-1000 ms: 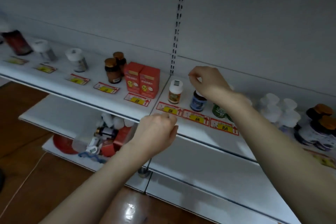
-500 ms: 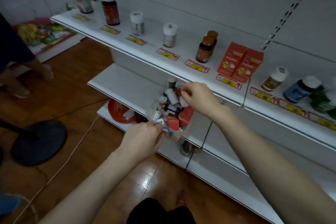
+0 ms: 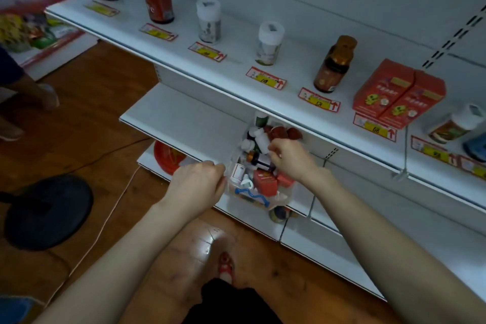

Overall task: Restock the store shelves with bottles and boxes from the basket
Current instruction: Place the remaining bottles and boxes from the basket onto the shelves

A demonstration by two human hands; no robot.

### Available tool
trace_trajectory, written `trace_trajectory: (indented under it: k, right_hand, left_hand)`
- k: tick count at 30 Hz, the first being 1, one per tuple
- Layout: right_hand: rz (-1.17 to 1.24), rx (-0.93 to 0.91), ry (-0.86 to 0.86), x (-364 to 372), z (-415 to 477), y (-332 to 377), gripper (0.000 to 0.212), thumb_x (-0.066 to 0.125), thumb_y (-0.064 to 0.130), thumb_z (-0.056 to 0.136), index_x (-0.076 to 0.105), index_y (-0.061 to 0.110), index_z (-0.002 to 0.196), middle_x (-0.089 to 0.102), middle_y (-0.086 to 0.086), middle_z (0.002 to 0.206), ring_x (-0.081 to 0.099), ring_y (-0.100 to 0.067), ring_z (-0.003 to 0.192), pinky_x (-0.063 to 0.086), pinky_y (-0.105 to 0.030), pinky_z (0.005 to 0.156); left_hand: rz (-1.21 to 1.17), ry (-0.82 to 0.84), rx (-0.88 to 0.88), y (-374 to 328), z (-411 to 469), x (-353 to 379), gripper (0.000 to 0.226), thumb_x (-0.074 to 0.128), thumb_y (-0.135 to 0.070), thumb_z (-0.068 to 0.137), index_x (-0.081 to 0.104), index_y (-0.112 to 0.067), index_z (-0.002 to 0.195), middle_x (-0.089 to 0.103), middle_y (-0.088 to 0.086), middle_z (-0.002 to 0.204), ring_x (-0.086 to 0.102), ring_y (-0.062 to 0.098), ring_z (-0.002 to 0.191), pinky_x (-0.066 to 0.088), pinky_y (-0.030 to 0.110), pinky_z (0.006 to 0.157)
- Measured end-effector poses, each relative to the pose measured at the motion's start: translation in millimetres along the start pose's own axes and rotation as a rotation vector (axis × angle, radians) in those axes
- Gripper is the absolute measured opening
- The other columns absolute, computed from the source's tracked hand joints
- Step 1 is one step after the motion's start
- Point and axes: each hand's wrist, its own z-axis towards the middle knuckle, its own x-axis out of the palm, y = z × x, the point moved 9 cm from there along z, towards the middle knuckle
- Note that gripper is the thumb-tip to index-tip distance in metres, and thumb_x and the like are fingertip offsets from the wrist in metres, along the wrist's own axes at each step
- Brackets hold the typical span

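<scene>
A second ago the right hand (image 3: 290, 159) was up on the shelf (image 3: 236, 79), fingers pinched over a blue bottle (image 3: 476, 146), while the left hand (image 3: 198, 183) hung curled in front of the shelf edge. Now both hands are down at the basket (image 3: 259, 204), which sits on the lower tier below that shelf. The blue bottle stands alone far up and to the right of the right hand, so that placement looks finished and a new pick is starting. The left hand is curled at the basket's left rim, fingertips touching it, and seems to grip the rim to steady it. The right hand is bent at the wrist with fingers curled down into the basket. Its fingertips (image 3: 272, 149) are just beside a white bottle (image 3: 261, 141), and a dark bottle (image 3: 260, 162) lies directly under them. I cannot tell whether they have closed on anything, since the knuckles hide the tips. A red box (image 3: 265, 183) lies just nearer than that hand, between the two wrists. The basket is well filled, so much restocking remains. The next move likely calls for a firm pinch on one bottle and a lift clear of its neighbours.
</scene>
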Motion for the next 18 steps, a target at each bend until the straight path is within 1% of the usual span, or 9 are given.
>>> trace_trajectory:
  k: [2, 4, 6, 8, 11, 15, 16, 18]
  right_hand:
    - [0.002, 0.032, 0.006, 2.5, 8.7, -10.8, 0.020, 0.049, 0.016, 0.089, 0.063, 0.004, 0.098, 0.066, -0.020, 0.102, 0.060, -0.036, 0.095, 0.050, -0.042, 0.077]
    - [0.011, 0.080, 0.030, 8.3, 12.2, -22.0, 0.020, 0.048, 0.013, 0.089, 0.062, 0.002, 0.096, 0.064, -0.022, 0.101, 0.061, -0.036, 0.094, 0.049, -0.038, 0.073]
    - [0.011, 0.165, 0.039, 11.4, 11.8, -35.6, 0.020, 0.047, 0.012, 0.089, 0.060, 0.000, 0.099, 0.064, -0.023, 0.101, 0.061, -0.036, 0.093, 0.045, -0.036, 0.070]
    - [0.025, 0.240, 0.047, 15.9, 8.8, -46.6, 0.020, 0.049, 0.011, 0.088, 0.060, 0.000, 0.099, 0.064, -0.023, 0.100, 0.060, -0.037, 0.093, 0.046, -0.037, 0.071]
    - [0.071, 0.337, 0.045, 31.3, -0.2, -60.7, 0.019, 0.049, 0.012, 0.088, 0.059, -0.002, 0.096, 0.064, -0.025, 0.099, 0.059, -0.040, 0.092, 0.045, -0.040, 0.073]
    - [0.122, 0.452, 0.023, 65.6, -14.0, -79.3, 0.014, 0.051, 0.017, 0.089, 0.052, 0.006, 0.081, 0.062, -0.024, 0.093, 0.059, -0.038, 0.087, 0.038, -0.033, 0.065]
    - [0.130, 0.475, 0.019, 75.3, -14.9, -83.4, 0.015, 0.051, 0.017, 0.090, 0.051, 0.005, 0.082, 0.062, -0.024, 0.092, 0.058, -0.037, 0.086, 0.037, -0.033, 0.064]
    - [0.152, 0.512, -0.004, 91.3, -13.6, -92.1, 0.018, 0.051, 0.018, 0.090, 0.055, 0.000, 0.090, 0.062, -0.023, 0.093, 0.058, -0.037, 0.087, 0.041, -0.035, 0.067]
  left_hand:
    - [-0.018, 0.021, 0.015, 9.2, 14.5, 9.8, 0.016, 0.060, -0.022, 0.083, 0.065, -0.008, 0.078, 0.064, 0.009, 0.070, 0.063, 0.032, 0.061, 0.042, 0.029, 0.046]
    - [-0.041, 0.035, 0.054, 14.3, 24.6, 16.4, 0.017, 0.058, -0.021, 0.085, 0.065, -0.007, 0.081, 0.064, 0.012, 0.074, 0.063, 0.035, 0.066, 0.043, 0.031, 0.049]
    - [-0.022, 0.064, 0.083, 20.4, 35.7, 25.8, 0.021, 0.051, -0.024, 0.090, 0.063, -0.008, 0.090, 0.064, 0.012, 0.083, 0.063, 0.034, 0.076, 0.039, 0.029, 0.054]
    - [0.017, 0.102, 0.123, 27.1, 49.6, 37.7, 0.026, 0.044, -0.027, 0.094, 0.061, -0.009, 0.098, 0.063, 0.011, 0.091, 0.062, 0.032, 0.084, 0.034, 0.028, 0.057]
    - [0.044, 0.175, 0.198, 33.0, 70.5, 59.0, 0.027, 0.041, -0.027, 0.095, 0.059, -0.008, 0.098, 0.061, 0.011, 0.094, 0.060, 0.032, 0.088, 0.034, 0.029, 0.060]
    - [0.118, 0.298, 0.313, 30.0, 94.5, 98.2, 0.029, 0.039, -0.031, 0.096, 0.056, -0.010, 0.108, 0.058, 0.010, 0.107, 0.058, 0.030, 0.099, 0.042, 0.031, 0.070]
    - [0.137, 0.315, 0.331, 29.8, 100.7, 107.2, 0.030, 0.038, -0.031, 0.096, 0.056, -0.011, 0.110, 0.058, 0.010, 0.109, 0.057, 0.030, 0.101, 0.042, 0.031, 0.072]
    - [0.146, 0.330, 0.361, 28.0, 115.2, 125.3, 0.030, 0.039, -0.029, 0.096, 0.055, -0.009, 0.112, 0.057, 0.012, 0.110, 0.057, 0.032, 0.101, 0.042, 0.032, 0.071]
